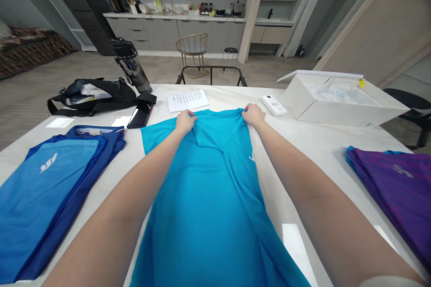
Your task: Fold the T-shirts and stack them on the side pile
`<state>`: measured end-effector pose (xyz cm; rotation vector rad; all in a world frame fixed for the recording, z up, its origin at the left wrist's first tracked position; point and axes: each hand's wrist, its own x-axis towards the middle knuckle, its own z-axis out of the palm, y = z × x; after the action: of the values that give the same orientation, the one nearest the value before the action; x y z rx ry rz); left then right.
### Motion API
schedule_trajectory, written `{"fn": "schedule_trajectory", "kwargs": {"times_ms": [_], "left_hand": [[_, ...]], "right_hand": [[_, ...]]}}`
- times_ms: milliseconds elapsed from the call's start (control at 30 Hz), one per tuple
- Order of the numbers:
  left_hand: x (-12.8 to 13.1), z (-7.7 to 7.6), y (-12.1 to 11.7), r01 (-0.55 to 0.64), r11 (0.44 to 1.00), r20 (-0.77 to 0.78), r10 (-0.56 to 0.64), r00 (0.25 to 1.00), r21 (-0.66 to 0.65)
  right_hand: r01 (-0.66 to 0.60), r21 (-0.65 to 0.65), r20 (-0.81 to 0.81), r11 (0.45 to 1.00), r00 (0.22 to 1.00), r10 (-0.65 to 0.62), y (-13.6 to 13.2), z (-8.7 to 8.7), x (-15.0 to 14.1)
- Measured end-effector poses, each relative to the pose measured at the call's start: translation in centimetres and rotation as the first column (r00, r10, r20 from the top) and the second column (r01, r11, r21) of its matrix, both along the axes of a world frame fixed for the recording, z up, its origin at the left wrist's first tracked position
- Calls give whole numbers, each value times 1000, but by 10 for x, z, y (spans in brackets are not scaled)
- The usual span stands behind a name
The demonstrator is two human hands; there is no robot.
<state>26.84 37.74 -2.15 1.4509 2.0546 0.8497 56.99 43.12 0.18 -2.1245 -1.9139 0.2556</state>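
A turquoise T-shirt [205,197] lies spread on the white table, its collar end away from me and its lower part running out of view toward me. My left hand [185,121] pinches the cloth at the shoulder left of the collar. With closed fingers my right hand [253,114] grips the opposite shoulder. The left sleeve lies flat beside my left wrist, while the right side of the shirt is folded inward, with a small white logo at its edge.
Folded blue shirts [63,174] are stacked at left, folded purple ones [400,179] at right. Along the back lie a black bag [101,94], a bottle [133,67], a phone [141,114], a printed sheet [188,99], a white power bank [274,105] and an open white box [346,107].
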Motion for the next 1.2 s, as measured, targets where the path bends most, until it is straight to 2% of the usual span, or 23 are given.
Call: {"fn": "schedule_trajectory", "kwargs": {"times_ms": [100,167,233,367,433,533,700,833,933,1067,1200], "left_hand": [[9,-4,-9,77,991,-234,-51,971,105],[19,-2,-20,168,972,-413,-87,907,162],[28,2,-33,284,947,-540,-162,826,150],[43,5,-62,552,833,-594,-424,684,40],[49,3,-79,618,786,-590,-494,638,10],[58,-2,-109,650,760,-581,-534,614,-12],[71,-7,-157,695,719,-558,-584,589,-19],[79,-7,-190,682,731,-549,-578,604,-19],[83,-6,-216,676,735,-547,-588,596,-52],[90,-6,-256,656,750,-563,-579,590,-84],[97,-8,-290,633,769,-571,-558,602,-83]], "right_hand": [[-33,72,-11,997,999,34,-5,-14,4],[-57,140,-7,989,998,59,-13,-18,6],[-100,184,-7,978,995,103,-25,-19,7],[-262,175,-40,949,961,273,-62,-17,12],[-342,140,-62,929,934,353,-87,-16,15],[-422,105,-75,901,900,430,-126,-17,19],[-455,120,10,882,889,457,-184,-16,21],[-477,48,-41,878,877,478,-224,-12,22],[-450,9,8,893,893,450,-256,-9,25],[-426,24,111,904,900,421,-302,-11,32],[-432,52,134,900,896,423,-341,-14,39]]}}
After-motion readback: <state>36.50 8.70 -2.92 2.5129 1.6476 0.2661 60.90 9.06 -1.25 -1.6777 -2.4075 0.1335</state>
